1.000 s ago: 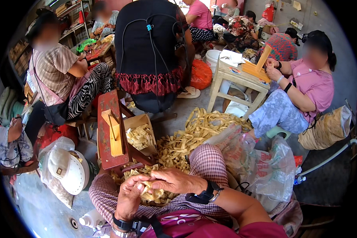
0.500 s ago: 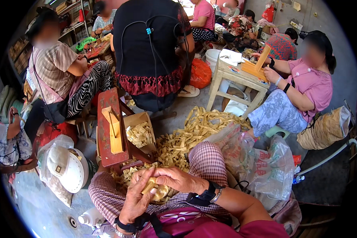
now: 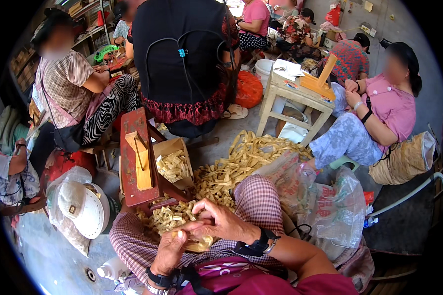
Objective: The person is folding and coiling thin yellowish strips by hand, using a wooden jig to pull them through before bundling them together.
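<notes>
The person's left hand (image 3: pixel 170 250) is curling in above the lap, its thumb pointing up. The right hand (image 3: pixel 226 223) is reaching across from the other side, index finger bent, its fingertips blurring close to the left ones. A pale yellow strip (image 3: pixel 200 244) is showing just under the meeting fingers, over the lap; with this blur, I cannot tell which hand is gripping it, or whether either is fully closed. Checked trousers (image 3: pixel 257 199) are spreading beneath the hands, and a heap of short folded pieces (image 3: pixel 168 217) is lying between the legs.

To the left, a white bottle (image 3: pixel 114 269) is standing on the floor, and a white hat (image 3: pixel 94 216) is resting farther out. Just beyond the lap, a red bench (image 3: pixel 131 124) is supporting a wooden block (image 3: pixel 143 177) with a thin rod on it. A cardboard box (image 3: pixel 186 184) beside the bench is holding more short pieces. A pile of long strips (image 3: pixel 261 147) is covering the floor to the right, with a clear plastic bag (image 3: pixel 342 216) lying near it.

Farther away, a person in pink (image 3: pixel 391 105) is sitting by a pale stool (image 3: pixel 300 92) bearing a wooden stand (image 3: pixel 324 78). A person in black (image 3: pixel 182 64) is bending forward in the middle.
</notes>
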`<state>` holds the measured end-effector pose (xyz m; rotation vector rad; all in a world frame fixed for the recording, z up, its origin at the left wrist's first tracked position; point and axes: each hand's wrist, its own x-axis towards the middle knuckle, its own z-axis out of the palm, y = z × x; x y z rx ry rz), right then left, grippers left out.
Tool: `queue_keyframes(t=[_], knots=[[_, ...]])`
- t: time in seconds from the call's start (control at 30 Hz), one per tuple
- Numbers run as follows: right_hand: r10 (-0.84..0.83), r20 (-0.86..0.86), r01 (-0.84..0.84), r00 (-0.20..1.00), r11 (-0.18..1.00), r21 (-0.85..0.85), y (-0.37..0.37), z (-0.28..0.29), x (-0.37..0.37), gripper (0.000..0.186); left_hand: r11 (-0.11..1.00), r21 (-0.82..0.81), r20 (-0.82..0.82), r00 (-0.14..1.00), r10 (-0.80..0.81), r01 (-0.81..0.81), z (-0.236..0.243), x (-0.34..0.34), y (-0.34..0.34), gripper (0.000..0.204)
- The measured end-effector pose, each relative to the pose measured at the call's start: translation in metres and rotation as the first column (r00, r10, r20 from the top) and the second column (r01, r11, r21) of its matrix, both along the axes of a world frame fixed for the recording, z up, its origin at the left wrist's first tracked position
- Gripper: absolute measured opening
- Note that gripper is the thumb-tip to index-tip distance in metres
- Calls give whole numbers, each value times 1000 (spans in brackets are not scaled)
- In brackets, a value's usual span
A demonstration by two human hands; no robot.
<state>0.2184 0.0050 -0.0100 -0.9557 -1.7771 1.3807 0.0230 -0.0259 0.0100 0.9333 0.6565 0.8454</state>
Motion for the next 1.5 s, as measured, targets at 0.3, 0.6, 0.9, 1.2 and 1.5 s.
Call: queue_keyframes(t=[0.3,0.6,0.9,1.2,1.5], knots=[[114,125,-125,986,988,86,-2,-6,10,47,948,-255,338,936,-97,190,-19,-14,-3,52],[35,112,-57,993,978,200,-5,-4,46,20,962,-269,427,888,170,-55,-22,-39,-9,43],[309,153,-246,939,910,-333,6,23,25,43,987,-72,254,954,160,-147,-11,-25,10,45],[162,66,-165,985,985,51,-1,4,-24,27,909,-248,256,883,394,-333,-13,-28,0,45],[62,123,-65,990,998,20,11,21,-7,24,932,-253,399,849,346,-260,-12,-37,28,48]])
